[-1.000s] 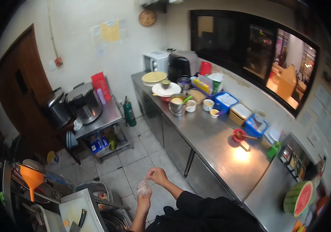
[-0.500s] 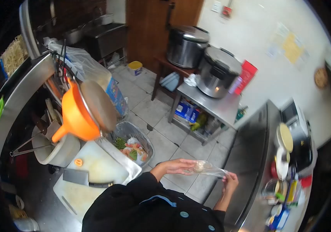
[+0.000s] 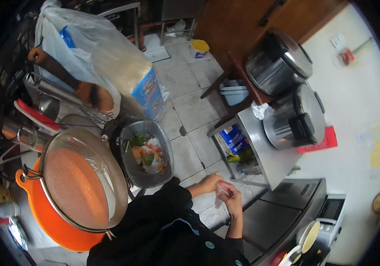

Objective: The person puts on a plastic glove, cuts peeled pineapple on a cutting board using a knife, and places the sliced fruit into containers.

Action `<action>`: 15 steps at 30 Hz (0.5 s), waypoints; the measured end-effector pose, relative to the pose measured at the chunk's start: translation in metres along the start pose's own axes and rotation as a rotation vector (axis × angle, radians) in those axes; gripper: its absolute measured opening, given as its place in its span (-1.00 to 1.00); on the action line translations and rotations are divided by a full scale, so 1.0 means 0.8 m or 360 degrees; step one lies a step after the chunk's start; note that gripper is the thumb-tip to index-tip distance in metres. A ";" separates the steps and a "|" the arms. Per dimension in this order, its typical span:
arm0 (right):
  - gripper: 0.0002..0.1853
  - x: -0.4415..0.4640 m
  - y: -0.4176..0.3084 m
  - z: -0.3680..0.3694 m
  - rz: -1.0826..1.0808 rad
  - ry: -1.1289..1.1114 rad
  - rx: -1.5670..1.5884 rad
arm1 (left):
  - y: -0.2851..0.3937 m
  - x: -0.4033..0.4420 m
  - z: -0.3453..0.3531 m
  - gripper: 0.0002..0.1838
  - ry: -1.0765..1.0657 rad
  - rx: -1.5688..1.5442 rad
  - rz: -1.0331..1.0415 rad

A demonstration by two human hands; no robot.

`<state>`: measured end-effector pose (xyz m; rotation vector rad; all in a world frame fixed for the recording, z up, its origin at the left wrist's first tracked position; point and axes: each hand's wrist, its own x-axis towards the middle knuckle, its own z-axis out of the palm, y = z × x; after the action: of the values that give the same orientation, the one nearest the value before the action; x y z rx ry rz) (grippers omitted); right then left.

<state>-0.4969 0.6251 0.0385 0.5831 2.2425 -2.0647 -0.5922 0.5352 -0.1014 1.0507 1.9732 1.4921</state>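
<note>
In front of the dark jacket, my left hand (image 3: 206,182) and my right hand (image 3: 230,194) are close together above the tiled floor. A small clear plastic bag (image 3: 218,201) hangs between them. My right hand has its fingers closed on the bag. The fingers of my left hand are curled at the bag's upper end, partly hidden by blur. What lies inside the bag is covered by my hands.
A grey bin (image 3: 168,162) with food scraps stands left of my hands. An orange funnel (image 3: 48,221) and a mesh strainer (image 3: 83,177) hang at the near left. Two large cookers (image 3: 294,117) stand on tables ahead; a steel fridge (image 3: 265,226) is right.
My hands have come together, and the bag stretched between them is now bunched up. The view has turned left, bringing the bin and strainer closer to the middle.
</note>
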 end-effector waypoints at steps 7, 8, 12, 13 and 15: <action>-0.60 0.030 0.067 -0.008 0.0289 -0.0109 -0.0381 | -0.095 -0.014 -0.057 -0.80 0.0686 0.0252 -0.0490; -0.60 0.021 0.084 -0.016 0.0294 -0.0122 -0.0375 | -0.098 -0.006 -0.057 -0.74 0.0786 -0.0028 -0.0787; -0.63 -0.019 0.142 -0.048 0.0363 -0.0173 -0.0770 | -0.067 0.056 -0.084 -0.58 0.0893 -0.0914 -0.1065; -0.63 -0.033 0.165 -0.060 0.0417 -0.0153 -0.0731 | -0.092 0.083 -0.085 -0.58 0.0860 -0.1047 -0.0937; -0.66 -0.065 0.205 -0.082 0.0614 -0.0060 -0.0614 | -0.116 0.138 -0.114 -0.59 0.0853 -0.1337 -0.0760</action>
<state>-0.3851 0.6834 -0.0958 0.8484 2.2044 -1.4098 -0.7542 0.5561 -0.1505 -0.1755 1.4362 2.1187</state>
